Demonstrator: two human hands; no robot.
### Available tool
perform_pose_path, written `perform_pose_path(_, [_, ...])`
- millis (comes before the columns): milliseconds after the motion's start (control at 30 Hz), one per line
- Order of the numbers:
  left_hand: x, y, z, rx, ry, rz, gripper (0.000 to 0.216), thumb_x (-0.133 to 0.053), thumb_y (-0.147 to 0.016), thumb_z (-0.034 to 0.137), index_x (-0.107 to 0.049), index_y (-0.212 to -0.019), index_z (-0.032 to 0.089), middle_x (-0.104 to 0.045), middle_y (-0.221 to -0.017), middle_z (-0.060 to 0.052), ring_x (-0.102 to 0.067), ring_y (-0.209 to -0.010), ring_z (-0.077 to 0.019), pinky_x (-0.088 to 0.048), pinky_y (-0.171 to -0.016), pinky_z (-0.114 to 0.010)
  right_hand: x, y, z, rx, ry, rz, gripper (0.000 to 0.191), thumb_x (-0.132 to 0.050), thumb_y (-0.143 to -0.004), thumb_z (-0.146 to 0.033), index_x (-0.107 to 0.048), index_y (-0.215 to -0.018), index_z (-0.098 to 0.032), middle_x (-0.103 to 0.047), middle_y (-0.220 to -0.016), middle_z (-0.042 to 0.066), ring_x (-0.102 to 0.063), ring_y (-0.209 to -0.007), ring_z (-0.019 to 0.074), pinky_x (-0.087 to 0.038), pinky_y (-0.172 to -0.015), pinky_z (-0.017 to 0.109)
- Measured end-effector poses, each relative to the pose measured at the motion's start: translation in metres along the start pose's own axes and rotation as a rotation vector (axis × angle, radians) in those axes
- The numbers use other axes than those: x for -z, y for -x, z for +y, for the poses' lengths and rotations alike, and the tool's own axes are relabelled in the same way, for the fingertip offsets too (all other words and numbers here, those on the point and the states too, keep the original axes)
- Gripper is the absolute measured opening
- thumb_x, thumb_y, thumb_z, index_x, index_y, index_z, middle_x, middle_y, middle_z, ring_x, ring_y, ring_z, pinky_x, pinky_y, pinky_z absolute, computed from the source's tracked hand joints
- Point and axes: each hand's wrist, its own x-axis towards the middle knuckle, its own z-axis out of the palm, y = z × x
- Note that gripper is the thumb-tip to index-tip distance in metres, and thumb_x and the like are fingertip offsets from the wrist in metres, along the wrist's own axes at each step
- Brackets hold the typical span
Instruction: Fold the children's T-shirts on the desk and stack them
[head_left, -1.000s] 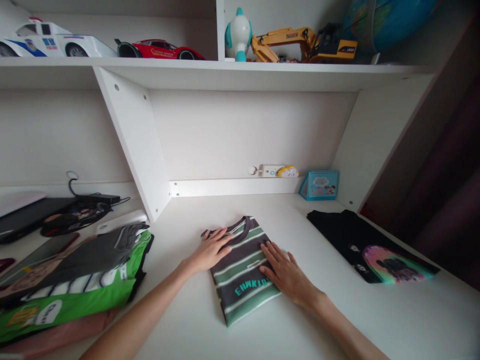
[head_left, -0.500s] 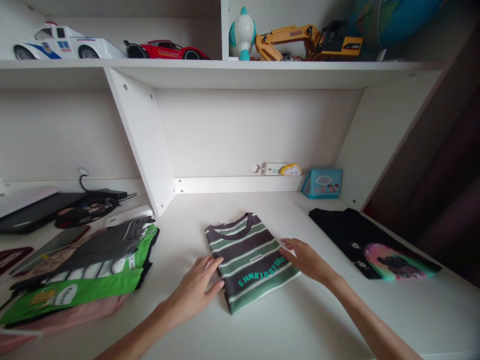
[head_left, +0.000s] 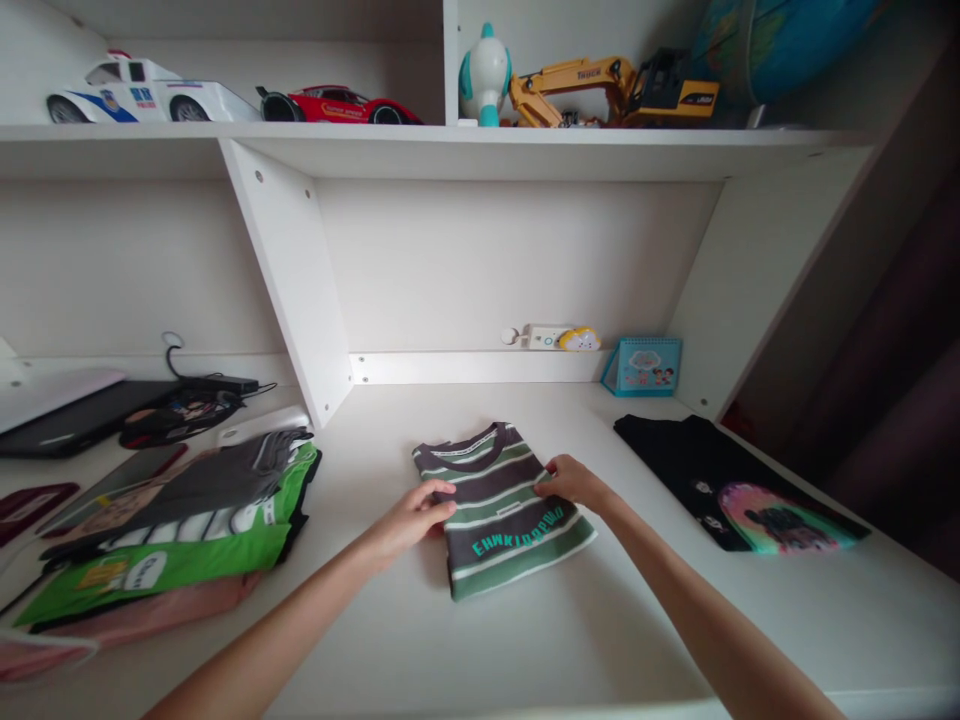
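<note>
Head view: we pinch the striped shirt [head_left: 499,518] at both sides — left hand [head_left: 411,515] and right hand [head_left: 579,482] nearly closed — between back and front edges of the tabletop [head_left: 390,650].

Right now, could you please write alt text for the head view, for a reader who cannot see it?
A left hand and right hand hold opposite sides of a folded striped T-shirt over a white desk. A pile of clothes lies to the left, a black T-shirt to the right, and a red toy car stands on the shelf above.
</note>
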Motion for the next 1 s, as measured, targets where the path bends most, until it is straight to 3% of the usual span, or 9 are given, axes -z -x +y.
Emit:
perform_pose_path(167, [-0.009,-0.007,0.001,-0.017,0.046,0.093,0.038,-0.057,-0.072,0.030,-0.051,-0.109,0.022,-0.046,-0.073,0.004,-0.049,-0.066,-0.0101,-0.039,-0.059,-0.020,0.000,0.000,-0.005,0.008,-0.133,-0.008,0.012,-0.061,-0.058,-0.023,-0.057,-0.060,-0.013,-0.047,-0.048,-0.005,-0.045,-0.051,0.0078,-0.030,-0.046,0.019])
perform_pose_path(400, [-0.008,-0.004,-0.008,0.026,0.113,0.148,0.062,-0.061,-0.069,0.030,-0.037,-0.126,0.022,-0.056,-0.099,-0.005,-0.057,-0.079,-0.0160,-0.044,-0.065,-0.025,0.003,0.002,-0.002,-0.064,-0.303,-0.022,0.025,-0.057,-0.068,-0.028,-0.058,-0.086,-0.011,-0.047,-0.048,-0.005,-0.044,-0.045,0.0070,-0.033,-0.043,0.018])
perform_pose_path(633, [-0.005,0.004,-0.009,0.027,0.085,0.055,0.083,-0.067,-0.067,0.031,-0.023,-0.136,0.021,-0.060,-0.104,-0.006,-0.059,-0.072,-0.0148,-0.046,-0.062,-0.025,0.001,-0.004,-0.005,-0.085,-0.292,-0.089,0.015,-0.066,-0.058,-0.024,-0.061,-0.062,-0.011,-0.040,-0.036,-0.007,-0.035,-0.036,0.0051,-0.023,-0.037,0.019])
perform_pose_path(833, [-0.003,0.007,-0.013,0.004,0.040,0.061,0.085,-0.065,-0.068,0.025,-0.018,-0.139,0.021,-0.054,-0.118,-0.007,-0.059,-0.072,-0.0121,-0.047,-0.064,-0.023,-0.007,0.000,-0.018,-0.066,-0.332,-0.062,0.015,-0.063,-0.060,-0.023,-0.063,-0.069,-0.011,-0.059,-0.053,-0.001,-0.053,-0.049,0.0097,-0.035,-0.044,0.018])
perform_pose_path(1000, [-0.007,0.010,0.002,-0.048,-0.036,0.007,0.092,-0.067,-0.064,0.021,-0.016,-0.140,0.020,-0.050,-0.125,-0.010,-0.059,-0.085,-0.0165,-0.047,-0.075,-0.027,-0.006,0.010,-0.015,-0.064,-0.386,-0.073,0.023,-0.054,-0.069,-0.026,-0.063,-0.082,-0.010,-0.066,-0.066,0.005,-0.061,-0.057,0.0140,-0.044,-0.050,0.020])
